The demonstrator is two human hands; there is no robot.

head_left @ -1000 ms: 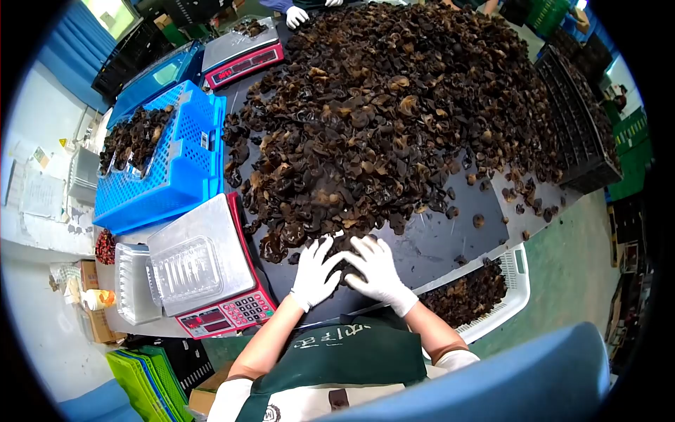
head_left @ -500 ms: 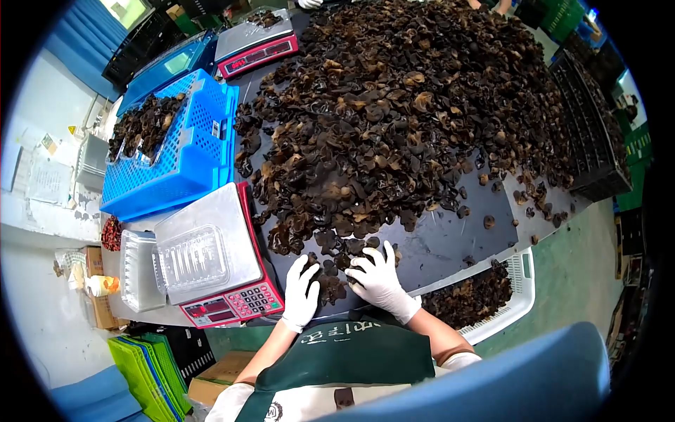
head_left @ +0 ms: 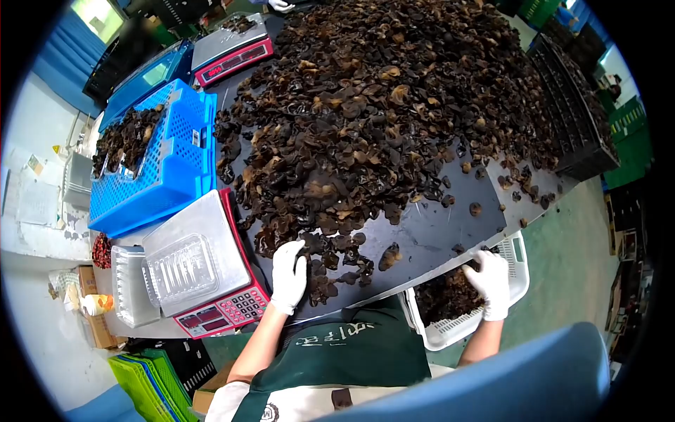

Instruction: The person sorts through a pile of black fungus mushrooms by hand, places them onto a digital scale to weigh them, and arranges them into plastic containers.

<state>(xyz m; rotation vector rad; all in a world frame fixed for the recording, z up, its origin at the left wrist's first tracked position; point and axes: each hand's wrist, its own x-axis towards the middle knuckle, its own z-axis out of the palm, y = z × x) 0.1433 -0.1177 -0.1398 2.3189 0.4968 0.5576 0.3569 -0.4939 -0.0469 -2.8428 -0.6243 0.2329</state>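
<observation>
My left hand [head_left: 289,278], in a white glove, rests on the dark table beside small loose pieces of black fungus [head_left: 324,287]. Its thumb stands apart from the fingers and nothing shows in its grasp. Out to the right, my gloved right hand [head_left: 491,285] is over the white basket [head_left: 518,271], which holds more black fungus [head_left: 444,295]. The right fingers are spread and bent, with no piece visible between them. A large heap of black fungus [head_left: 351,133] covers much of the table in front of me.
Left of my hands, a red scale [head_left: 246,309] carries a clear plastic tray [head_left: 184,267]. Behind it stands a blue crate [head_left: 186,155] with filled trays on top. A second scale [head_left: 235,63] is farther back. A black crate [head_left: 573,112] stands right; another person's gloved hand [head_left: 281,5] shows at the top.
My right hand has moved right, from the loose fungus on the table to over the white basket. My left hand has shifted slightly left. The view has turned a little.
</observation>
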